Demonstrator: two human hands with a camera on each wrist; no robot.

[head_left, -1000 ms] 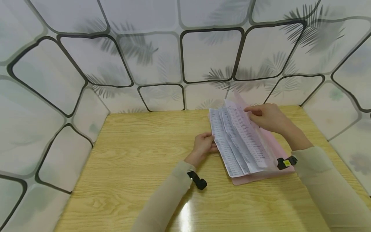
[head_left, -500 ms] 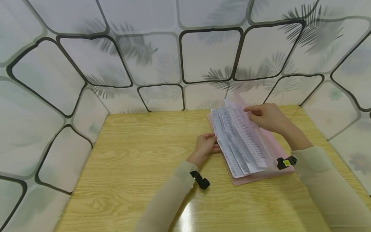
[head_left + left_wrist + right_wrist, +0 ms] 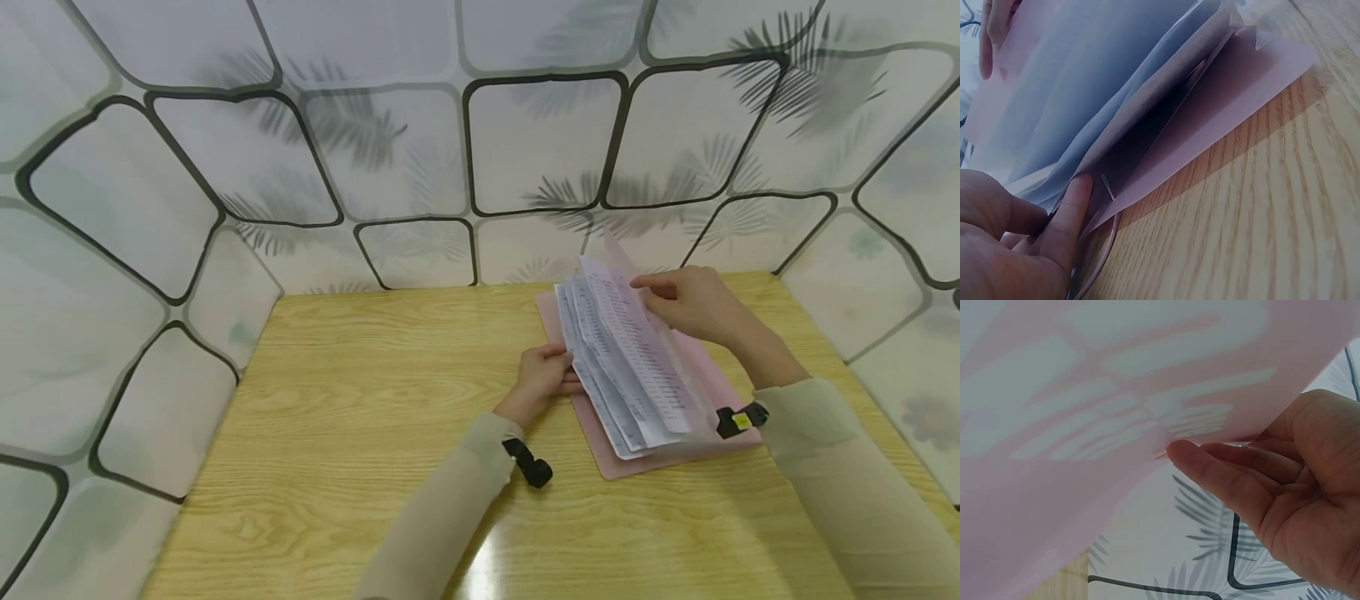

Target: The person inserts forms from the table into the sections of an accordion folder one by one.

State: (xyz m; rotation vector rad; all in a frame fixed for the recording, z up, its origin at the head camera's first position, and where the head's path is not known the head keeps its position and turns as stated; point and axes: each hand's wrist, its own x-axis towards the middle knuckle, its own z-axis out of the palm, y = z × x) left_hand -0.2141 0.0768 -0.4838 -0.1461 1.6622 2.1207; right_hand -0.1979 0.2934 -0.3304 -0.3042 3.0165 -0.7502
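Observation:
A pink plastic folder (image 3: 596, 437) lies tilted on the right half of the table, its translucent cover lifted. Several printed sheets (image 3: 637, 358) stand fanned inside it. At their left edge my left hand (image 3: 542, 379) pinches the outermost paper between thumb and fingers. A thin pink cord (image 3: 1109, 247) with a small metal tip hangs beside those fingers in the left wrist view. My right hand (image 3: 697, 304) pinches the raised cover's upper edge and keeps it up. From the right wrist view, the cover (image 3: 1104, 481) hides the sheets.
The folder rests on a light wood-grain table (image 3: 337, 417). Patterned panels (image 3: 420, 150) with dark outlines and leaf prints stand along the back and both sides. Small black cameras sit on both wrists.
My left hand has moved to the right, bringing the sheets' left edge inward. More of the folder's pink back shows on the left. My right hand has stayed in place.

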